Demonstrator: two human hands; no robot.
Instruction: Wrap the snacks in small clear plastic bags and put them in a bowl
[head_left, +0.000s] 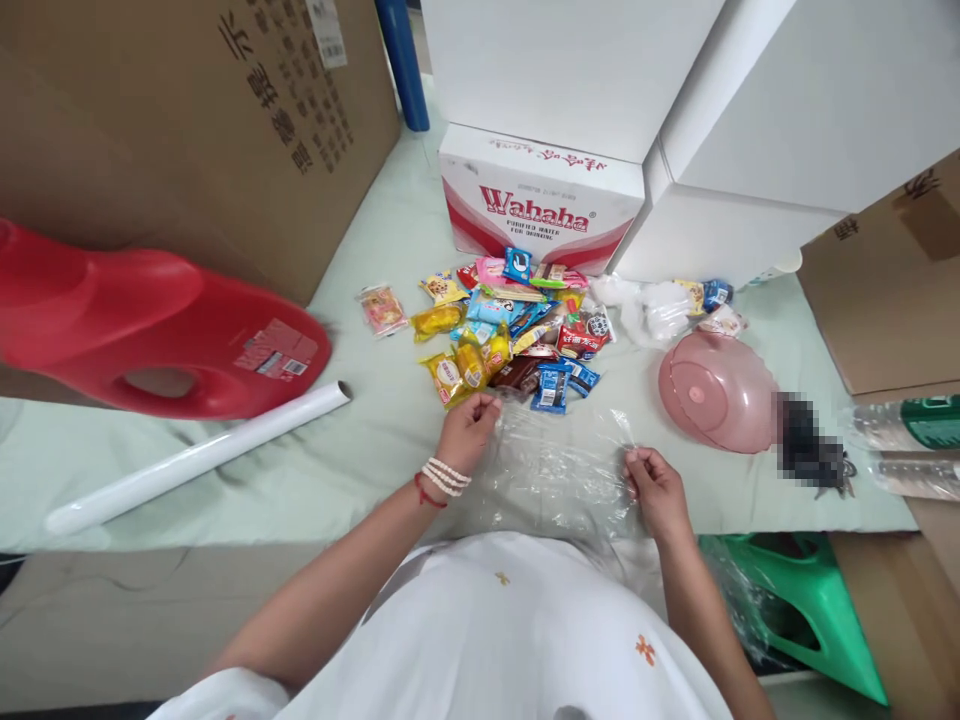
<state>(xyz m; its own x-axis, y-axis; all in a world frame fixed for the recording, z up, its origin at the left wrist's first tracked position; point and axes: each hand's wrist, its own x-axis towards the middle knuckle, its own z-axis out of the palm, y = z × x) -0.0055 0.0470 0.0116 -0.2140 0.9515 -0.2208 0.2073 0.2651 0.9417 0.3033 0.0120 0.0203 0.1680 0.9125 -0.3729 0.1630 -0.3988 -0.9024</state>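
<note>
A clear plastic bag (551, 465) is stretched between my two hands, low in front of my body at the table's near edge. My left hand (466, 432), with a beaded bracelet on the wrist, pinches its upper left corner. On the other side my right hand (657, 488) grips the right edge between thumb and fingers. Just beyond the bag lies a heap of wrapped snacks (495, 315) in yellow, blue, red and brown packets. One pinkish packet (382, 310) lies apart to the left of the heap.
A red jug (187, 290) lies on its side at left, beside a white roll (202, 455). Behind the snacks stands a Wahaha carton (540, 200). To the right are an overturned pink bowl (709, 390), white plastic (664, 312) and bottles (919, 425). A green stool (825, 610) is below.
</note>
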